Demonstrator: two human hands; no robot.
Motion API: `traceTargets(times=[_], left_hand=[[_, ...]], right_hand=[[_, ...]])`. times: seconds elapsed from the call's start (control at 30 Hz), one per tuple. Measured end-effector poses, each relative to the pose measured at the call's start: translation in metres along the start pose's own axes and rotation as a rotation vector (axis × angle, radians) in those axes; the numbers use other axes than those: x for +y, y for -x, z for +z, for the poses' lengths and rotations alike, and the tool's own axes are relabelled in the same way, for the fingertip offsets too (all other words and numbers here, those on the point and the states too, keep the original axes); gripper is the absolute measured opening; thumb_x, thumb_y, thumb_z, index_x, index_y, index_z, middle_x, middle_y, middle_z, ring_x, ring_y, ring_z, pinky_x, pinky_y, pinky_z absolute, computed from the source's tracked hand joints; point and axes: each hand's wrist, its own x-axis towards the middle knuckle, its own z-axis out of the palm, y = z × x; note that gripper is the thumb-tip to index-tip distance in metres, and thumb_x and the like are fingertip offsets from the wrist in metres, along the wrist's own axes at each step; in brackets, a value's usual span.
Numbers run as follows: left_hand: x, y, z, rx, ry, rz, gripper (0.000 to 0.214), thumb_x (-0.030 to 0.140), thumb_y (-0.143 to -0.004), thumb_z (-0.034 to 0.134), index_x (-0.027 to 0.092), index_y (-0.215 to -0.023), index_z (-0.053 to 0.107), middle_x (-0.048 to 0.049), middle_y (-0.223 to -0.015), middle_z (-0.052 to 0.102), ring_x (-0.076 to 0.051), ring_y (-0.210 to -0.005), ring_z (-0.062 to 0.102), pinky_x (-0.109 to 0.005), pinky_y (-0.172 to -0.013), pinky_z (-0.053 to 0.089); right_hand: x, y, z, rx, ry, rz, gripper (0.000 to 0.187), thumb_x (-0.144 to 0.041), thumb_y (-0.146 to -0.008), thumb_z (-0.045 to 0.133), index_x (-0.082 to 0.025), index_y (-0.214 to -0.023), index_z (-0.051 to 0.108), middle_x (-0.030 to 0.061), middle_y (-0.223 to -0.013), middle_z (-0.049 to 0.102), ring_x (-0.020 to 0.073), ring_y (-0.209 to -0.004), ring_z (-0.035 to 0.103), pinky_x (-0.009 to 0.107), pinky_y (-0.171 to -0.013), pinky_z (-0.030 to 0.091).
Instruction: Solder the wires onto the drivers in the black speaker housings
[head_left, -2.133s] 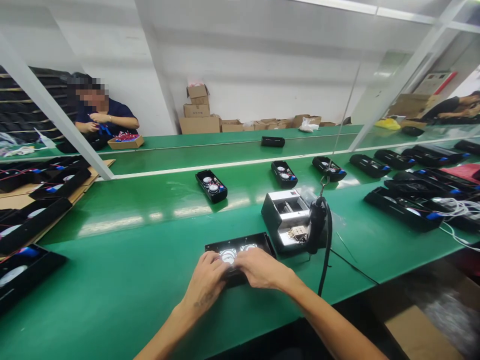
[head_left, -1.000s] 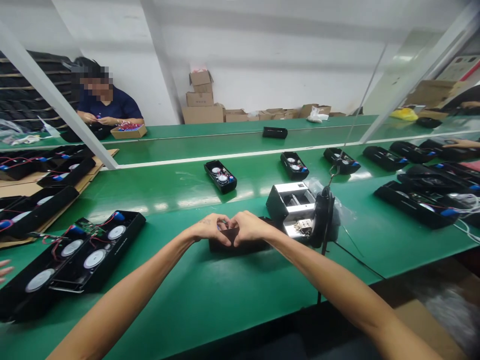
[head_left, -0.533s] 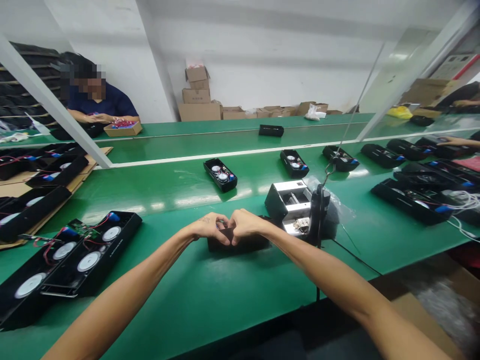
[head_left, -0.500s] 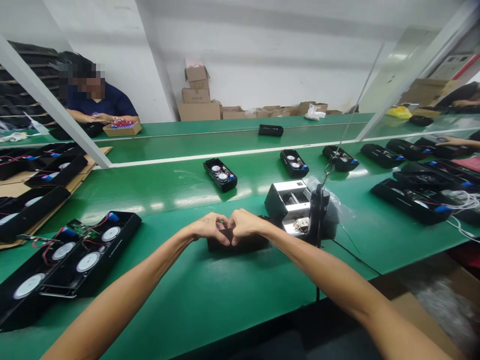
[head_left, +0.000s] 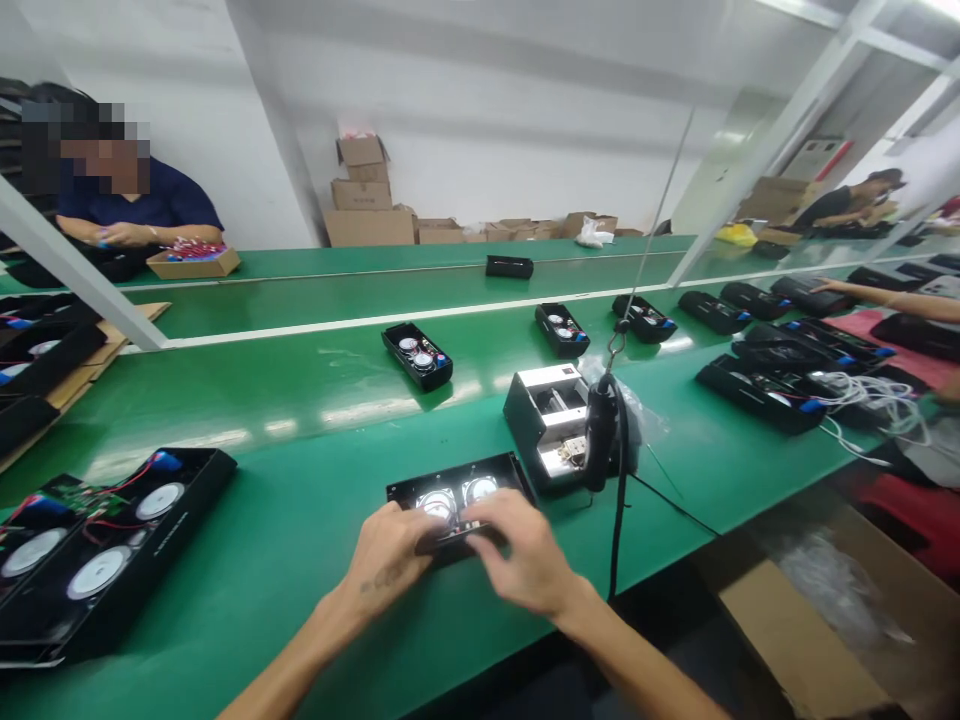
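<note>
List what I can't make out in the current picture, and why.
All in the head view:
- Near side of the open black case: partly hidden by the left hand and right hand.
- Whatever lies between the fingers: small and blurred.
- Lettering on the left-hand case: too small to read.
- The rest of the co-worker's arm: cut off by the right edge.

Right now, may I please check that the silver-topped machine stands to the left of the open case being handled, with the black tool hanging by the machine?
Not quite: in the head view the machine stands to the right of the open case, not the left. The black tool does hang by the machine.
</note>
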Motion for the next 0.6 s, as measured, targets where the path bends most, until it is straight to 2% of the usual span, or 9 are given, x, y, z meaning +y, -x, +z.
traceTargets(times=[0.07,0.1,0.13,0.2,0.23,0.3,0.4,0.53,0.6], left_hand=[[0.002,0.01,0.009,0.094,-0.051,0.087,0.035,0.006,-0.076,0.064,0.031,-0.098,0.075,0.0023,-0.088,0.08,-0.018,-0.071,0.064,-0.033,-0.069,0.04],[0.002,0.012,0.012,0.139,-0.066,0.123,0.035,0.005,-0.076,0.064,0.03,-0.098,0.075,0.0018,-0.087,0.08,-0.019,-0.069,0.064,-0.033,-0.068,0.041],[0.002,0.013,0.013,0.179,-0.078,0.157,0.032,0.006,-0.078,0.063,0.029,-0.097,0.075,0.0013,-0.086,0.079,-0.018,-0.067,0.063,-0.033,-0.066,0.041],[0.002,0.013,0.015,0.241,-0.102,0.214,0.028,0.007,-0.084,0.059,0.028,-0.096,0.074,0.0006,-0.084,0.079,-0.018,-0.065,0.063,-0.033,-0.065,0.043],[0.002,0.013,0.015,0.26,-0.116,0.235,0.027,0.008,-0.086,0.058,0.027,-0.096,0.073,0.0003,-0.084,0.079,-0.018,-0.064,0.063,-0.033,-0.065,0.044],[0.003,0.014,0.015,0.276,-0.145,0.254,0.026,0.009,-0.088,0.056,0.027,-0.097,0.073,0.0001,-0.084,0.079,-0.018,-0.064,0.063,-0.033,-0.065,0.046],[0.004,0.019,0.019,0.326,-0.164,0.271,0.029,0.008,-0.09,0.053,0.027,-0.1,0.072,-0.0004,-0.084,0.079,-0.018,-0.064,0.063,-0.032,-0.066,0.047],[0.001,0.026,0.026,0.392,-0.17,0.33,0.033,0.005,-0.092,0.05,0.025,-0.104,0.072,0.0002,-0.09,0.08,-0.016,-0.068,0.066,-0.03,-0.07,0.048],[-0.004,0.025,0.03,0.414,-0.177,0.324,0.028,0.01,-0.094,0.053,0.027,-0.104,0.073,0.0015,-0.09,0.081,-0.016,-0.066,0.064,-0.029,-0.068,0.048]], right_hand=[[0.01,0.02,-0.019,0.478,0.061,0.082,0.031,-0.018,-0.091,0.071,-0.025,-0.121,0.064,0.0089,-0.108,0.07,0.0254,-0.102,0.067,0.042,-0.09,0.057],[0.018,0.025,-0.03,0.663,0.157,0.163,0.041,-0.023,-0.091,0.075,-0.024,-0.13,0.061,0.0114,-0.116,0.068,0.0271,-0.105,0.066,0.045,-0.091,0.056],[0.027,0.026,-0.041,0.776,0.255,0.264,0.057,-0.031,-0.09,0.078,-0.023,-0.141,0.055,0.0153,-0.126,0.064,0.0296,-0.11,0.065,0.049,-0.094,0.056],[0.048,0.022,-0.062,0.785,0.34,0.485,0.079,-0.047,-0.088,0.079,-0.02,-0.154,0.044,0.0222,-0.144,0.055,0.0348,-0.123,0.061,0.054,-0.101,0.054],[0.059,0.017,-0.071,0.724,0.3,0.572,0.08,-0.053,-0.089,0.076,-0.018,-0.154,0.044,0.0231,-0.146,0.055,0.0358,-0.126,0.061,0.055,-0.103,0.053],[0.078,0.01,-0.082,0.625,0.143,0.659,0.07,-0.056,-0.088,0.075,-0.017,-0.142,0.055,0.0199,-0.133,0.066,0.0342,-0.118,0.067,0.053,-0.101,0.056],[0.098,0.008,-0.085,0.628,-0.052,0.653,0.053,-0.051,-0.081,0.079,-0.017,-0.119,0.063,0.0094,-0.098,0.075,0.0266,-0.088,0.072,0.045,-0.086,0.06],[0.1,0.013,-0.082,0.686,-0.229,0.646,0.033,-0.042,-0.083,0.073,-0.017,-0.102,0.064,-0.0029,-0.064,0.063,0.0183,-0.06,0.063,0.036,-0.069,0.056],[0.094,0.009,-0.089,0.745,-0.342,0.594,0.032,-0.04,-0.085,0.072,-0.018,-0.106,0.061,-0.0074,-0.058,0.058,0.0145,-0.052,0.056,0.032,-0.061,0.052]])
